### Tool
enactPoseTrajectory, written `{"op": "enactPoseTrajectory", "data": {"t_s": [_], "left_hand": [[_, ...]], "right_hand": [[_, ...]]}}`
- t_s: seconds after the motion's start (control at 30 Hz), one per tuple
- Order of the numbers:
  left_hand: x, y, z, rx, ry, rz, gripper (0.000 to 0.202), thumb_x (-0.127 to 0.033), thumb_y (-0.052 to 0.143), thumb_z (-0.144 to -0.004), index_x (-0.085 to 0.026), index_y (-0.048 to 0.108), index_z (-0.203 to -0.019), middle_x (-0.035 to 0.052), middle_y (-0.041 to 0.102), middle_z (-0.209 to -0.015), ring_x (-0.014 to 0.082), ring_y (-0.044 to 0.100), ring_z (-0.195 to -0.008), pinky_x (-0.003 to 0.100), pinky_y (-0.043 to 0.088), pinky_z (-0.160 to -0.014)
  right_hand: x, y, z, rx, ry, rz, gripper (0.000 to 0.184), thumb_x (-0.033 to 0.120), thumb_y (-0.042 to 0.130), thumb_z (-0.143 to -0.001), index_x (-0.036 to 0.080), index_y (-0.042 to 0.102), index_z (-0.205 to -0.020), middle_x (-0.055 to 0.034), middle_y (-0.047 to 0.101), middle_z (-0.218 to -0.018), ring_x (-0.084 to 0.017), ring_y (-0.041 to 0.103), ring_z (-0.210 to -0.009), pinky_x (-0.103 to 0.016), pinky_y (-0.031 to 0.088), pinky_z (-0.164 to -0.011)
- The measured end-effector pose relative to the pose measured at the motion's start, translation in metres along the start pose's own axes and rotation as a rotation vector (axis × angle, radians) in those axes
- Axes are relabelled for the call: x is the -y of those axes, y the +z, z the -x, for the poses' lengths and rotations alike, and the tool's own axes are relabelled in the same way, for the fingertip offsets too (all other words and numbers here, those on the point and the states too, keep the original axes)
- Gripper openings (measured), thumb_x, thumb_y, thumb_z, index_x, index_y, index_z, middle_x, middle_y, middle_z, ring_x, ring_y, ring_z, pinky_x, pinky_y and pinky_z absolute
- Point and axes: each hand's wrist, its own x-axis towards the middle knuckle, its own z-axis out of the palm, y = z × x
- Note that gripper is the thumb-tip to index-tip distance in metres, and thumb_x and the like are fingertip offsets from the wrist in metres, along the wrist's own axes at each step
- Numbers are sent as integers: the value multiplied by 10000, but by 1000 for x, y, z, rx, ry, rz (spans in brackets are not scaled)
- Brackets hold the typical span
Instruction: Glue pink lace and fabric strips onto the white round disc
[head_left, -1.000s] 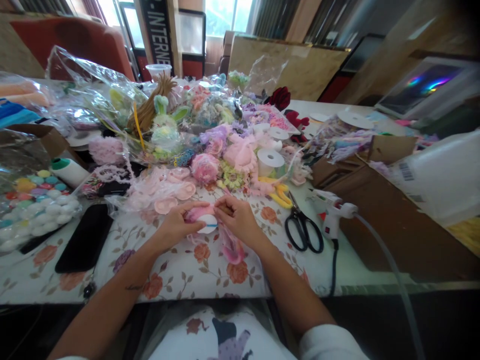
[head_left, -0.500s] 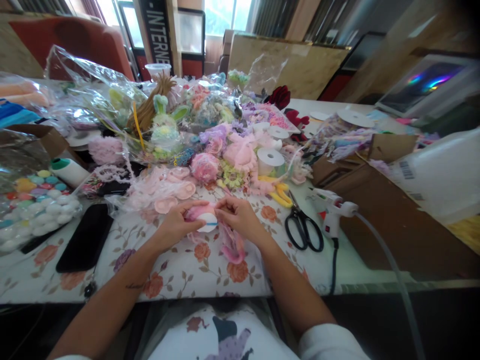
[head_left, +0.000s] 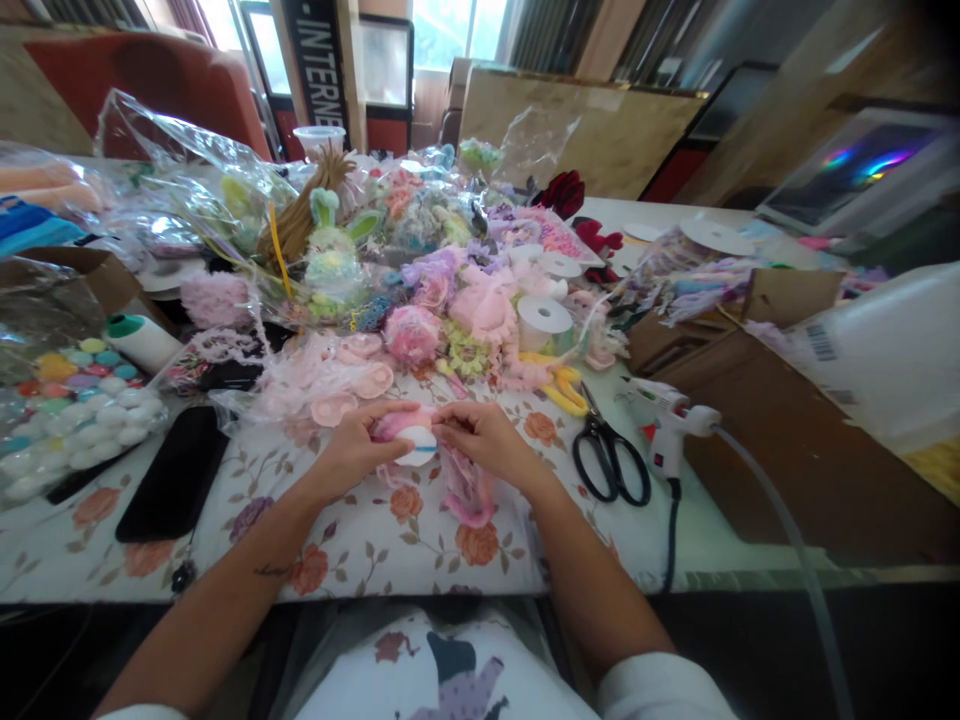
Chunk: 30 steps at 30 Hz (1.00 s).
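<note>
I read the left hand (head_left: 352, 452) fingers as closed round the white disc (head_left: 417, 446), just below frame centre, above the floral tablecloth (head_left: 352, 560). The right hand (head_left: 487, 440) fingertips narrow to a pinch on the pink trim (head_left: 466, 492) at the disc's right edge; the loose end of the trim lies on the cloth. Risk: a slack pinch could let the trim slide off the disc. Scissors (head_left: 609, 462) and glue gun (head_left: 664, 425) lie right of centre, where a sweeping right forearm could knock them.
</note>
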Motion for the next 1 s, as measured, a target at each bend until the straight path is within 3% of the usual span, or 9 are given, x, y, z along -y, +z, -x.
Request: {"op": "enactPoseTrajectory", "data": {"t_s": [0.2, 0.37, 0.5, 0.57, 0.73, 1.0], "left_hand": [[4, 0, -2, -32, -10, 47, 535, -286, 810, -653, -155, 673, -1154, 92, 715, -1055, 225, 683, -909, 303, 564, -779], [1, 0, -2, -52, -34, 143, 579, -288, 831, -621, -145, 665, -1158, 98, 711, -1060, 217, 689, -868, 303, 570, -751], [-2, -4, -4, -141, 49, 133, 545, -299, 830, -609, -157, 693, -1117, 100, 702, -1095, 236, 681, -935, 303, 566, -772], [-4, -6, -5, -179, 94, 91, 521, -306, 825, -613, -165, 704, -1100, 101, 694, -1123, 251, 671, -977, 310, 563, -793], [-7, -5, -3, -155, 78, -50, 500, -313, 784, -668, -174, 688, -1139, 93, 708, -1084, 243, 681, -912, 307, 562, -755], [-7, -1, 0, -102, 55, -26, 489, -282, 778, -685, -189, 671, -1152, 81, 682, -1137, 237, 656, -976, 287, 544, -786]], "right_hand": [[2, -4, 2, -24, -16, 79, 137, 244, 581, -845, 163, 683, -804, 31, 566, -632, -91, 468, -572, -198, 350, -539], [1, -13, 3, 113, 82, -87, 146, 285, 580, -830, 159, 653, -831, 34, 537, -581, -98, 469, -502, -203, 349, -477], [1, -15, 4, 133, 110, -26, 128, 217, 555, -814, 161, 665, -846, 40, 528, -588, -87, 442, -497, -190, 313, -454], [3, -14, 5, 73, 100, 54, 112, 206, 564, -810, 166, 667, -821, 42, 531, -580, -85, 444, -502, -189, 302, -457], [9, -5, 5, -286, -60, 98, 141, 284, 603, -832, 168, 637, -760, 15, 581, -611, -104, 494, -537, -214, 368, -507], [1, 14, 4, -284, -230, 302, 83, 191, 611, -862, 211, 689, -881, 5, 654, -707, -138, 559, -653, -256, 413, -646]]}}
